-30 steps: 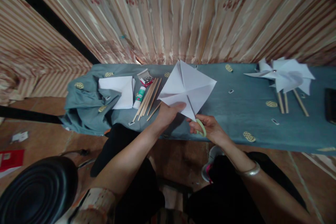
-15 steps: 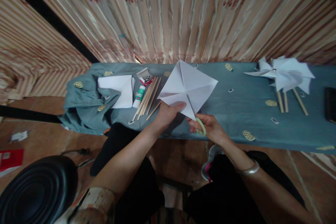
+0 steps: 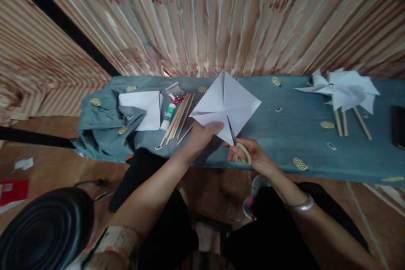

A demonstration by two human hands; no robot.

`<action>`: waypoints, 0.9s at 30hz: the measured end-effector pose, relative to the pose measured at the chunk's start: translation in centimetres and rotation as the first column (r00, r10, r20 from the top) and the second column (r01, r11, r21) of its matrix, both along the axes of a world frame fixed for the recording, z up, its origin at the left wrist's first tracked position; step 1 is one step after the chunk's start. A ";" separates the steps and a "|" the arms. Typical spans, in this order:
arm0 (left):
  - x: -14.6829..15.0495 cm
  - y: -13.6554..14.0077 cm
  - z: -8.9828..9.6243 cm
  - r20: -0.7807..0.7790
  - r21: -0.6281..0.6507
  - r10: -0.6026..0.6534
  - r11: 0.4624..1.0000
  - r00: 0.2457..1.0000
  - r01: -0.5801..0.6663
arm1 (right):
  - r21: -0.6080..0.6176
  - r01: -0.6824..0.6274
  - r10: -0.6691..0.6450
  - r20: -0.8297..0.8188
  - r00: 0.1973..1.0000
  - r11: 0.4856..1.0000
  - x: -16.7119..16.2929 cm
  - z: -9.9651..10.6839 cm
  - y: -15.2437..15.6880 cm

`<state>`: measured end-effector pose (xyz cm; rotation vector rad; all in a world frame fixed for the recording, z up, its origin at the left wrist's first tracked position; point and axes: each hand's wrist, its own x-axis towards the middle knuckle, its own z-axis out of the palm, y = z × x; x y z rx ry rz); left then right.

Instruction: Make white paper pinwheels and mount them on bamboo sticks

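Going left to right across the blue cloth-covered table [image 3: 300, 122]: a stack of white paper sheets [image 3: 142, 109] is lying near the left end, then a small glue tube [image 3: 168, 116], a little open box of pins [image 3: 176, 93] and a bundle of wooden sticks [image 3: 179, 118] fanning out just beside it.

Then the action. The left hand [image 3: 202, 135] is pinching the near-left edge of the creased paper square [image 3: 225, 103], thumb on top, fingers closed on it from below, and is holding it up just above the table's front edge. The right hand [image 3: 253, 154] is gripping the green-handled scissors [image 3: 238, 143], fingers through the loop, and the blades are running up into the paper's near corner along a diagonal fold.

To do this bit well, the cut probably wants to be following that crease dead straight and stopping short of the centre where the folds are crossing, with the left hand keeping the sheet taut so it isn't flopping. Thin paper like this is likely going to tear if it's getting twisted.

The square itself is looking crisp and white, tilted like a diamond, with fold lines meeting in the middle.

Far right, finished paper pinwheels [image 3: 343, 88] on sticks are lying on the cloth.
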<state>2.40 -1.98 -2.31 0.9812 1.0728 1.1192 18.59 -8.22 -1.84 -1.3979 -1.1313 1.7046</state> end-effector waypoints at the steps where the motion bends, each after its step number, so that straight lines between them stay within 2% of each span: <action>1: -0.1 0.1 0.2 0.007 0.011 0.008 1.000 1.000 -0.008 | -0.004 -0.034 0.034 0.001 0.999 0.999 0.2 0.2 -0.1; 6: -1.3 0.8 0.9 0.103 0.092 0.076 0.992 0.992 -0.085 | -0.065 -0.220 0.218 -0.040 0.975 0.973 2.4 1.0 -0.6; 8: -2.0 1.2 0.9 0.114 0.083 0.094 0.991 0.989 -0.104 | -0.086 -0.278 0.276 -0.032 0.960 0.957 3.8 1.2 -0.8; 10: -2.7 1.5 0.7 0.100 0.066 0.120 0.990 0.988 -0.127 | -0.077 -0.283 0.282 -0.027 0.959 0.956 5.4 1.4 -1.0; 12: -3.3 1.5 0.5 0.075 0.058 0.127 0.990 0.989 -0.131 | -0.018 -0.178 0.178 -0.011 0.984 0.984 6.7 1.3 -0.8; 14: -3.6 1.3 0.4 0.046 0.028 0.099 0.995 0.994 -0.100 | 0.091 0.085 -0.086 0.011 0.996 0.992 7.5 0.9 -0.5; 16: -3.7 0.8 0.3 0.012 -0.038 0.051 0.998 0.999 -0.051 | 0.210 0.347 -0.360 0.024 0.933 0.914 7.7 0.4 0.1; 17: -3.6 0.5 0.3 -0.001 -0.080 0.023 0.997 1.000 -0.023 | 0.257 0.417 -0.438 0.027 0.899 0.872 7.7 0.1 0.5; 18: -3.4 0.1 0.3 -0.010 -0.123 -0.007 0.992 1.000 0.006 | 0.290 0.447 -0.474 0.025 0.880 0.846 7.6 -0.2 0.8; 20: -3.1 -0.5 0.2 -0.014 -0.188 -0.063 0.980 0.998 0.059 | 0.306 0.446 -0.473 0.014 0.881 0.841 7.1 -0.6 1.4; 27: -2.7 -1.3 0.0 -0.007 -0.222 -0.182 0.959 0.983 0.176 | 0.190 0.350 -0.356 -0.001 0.934 0.917 5.0 -0.5 2.2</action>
